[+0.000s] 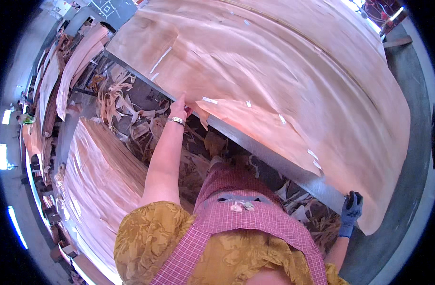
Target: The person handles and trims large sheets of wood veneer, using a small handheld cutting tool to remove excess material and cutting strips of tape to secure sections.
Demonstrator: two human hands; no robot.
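Note:
A large, thin, pale pinkish wood veneer sheet (274,61) covers the table, wavy and marked with several short white tape strips. Its near edge is torn, and a pointed flap (236,121) lies along the metal table edge (284,164). At that edge, left of the flap, is my bare left hand (178,108), a metal watch band on its wrist. Its fingers are closed and partly hidden, with a small red bit showing beside them. My right hand (352,209), in a grey-blue glove with dark fingertips, is closed on the sheet's near edge close to its right corner.
Torn veneer scraps (132,111) litter the floor under and beside the table. To my left lies a stack of veneer sheets (101,166). Further off, more long veneer pieces (79,64) are piled. Grey floor (402,190) runs along the right.

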